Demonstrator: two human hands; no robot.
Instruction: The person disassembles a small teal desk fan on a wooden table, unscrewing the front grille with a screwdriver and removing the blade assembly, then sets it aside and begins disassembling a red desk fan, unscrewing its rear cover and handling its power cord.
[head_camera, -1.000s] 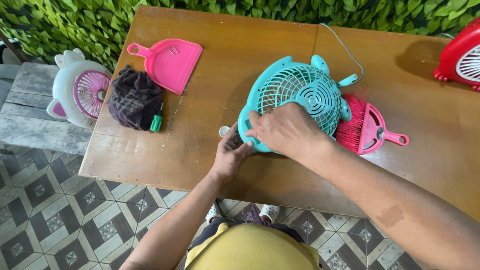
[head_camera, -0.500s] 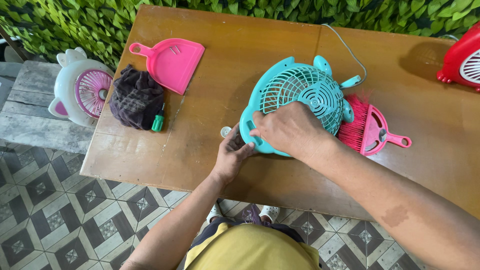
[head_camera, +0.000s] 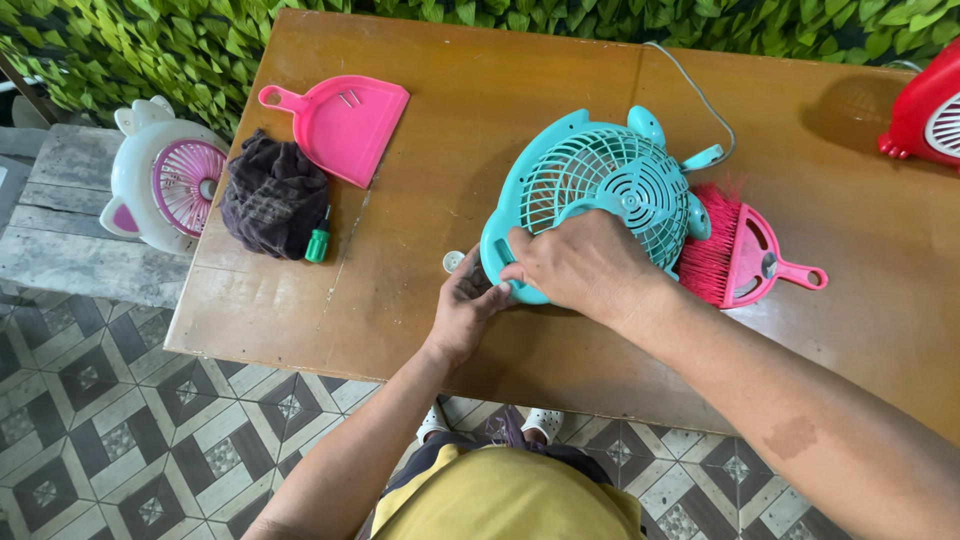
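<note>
Teal fan (head_camera: 610, 190) gripped by both hands, pink dustpan (head_camera: 345, 125) holding two screws (head_camera: 347, 98)

Right hand (head_camera: 580, 265) palm down, fingers curled, forearm stretching in from lower right. Left hand (head_camera: 465, 305) just below it, fingers bent, forearm rising from below.

No packages, no labels, no signs, no screens anywhere in view

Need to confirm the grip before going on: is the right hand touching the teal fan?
Touching. The head view shows the right hand lying flat on the teal fan, fingers curled over its lower front edge, with no gap visible.
</note>
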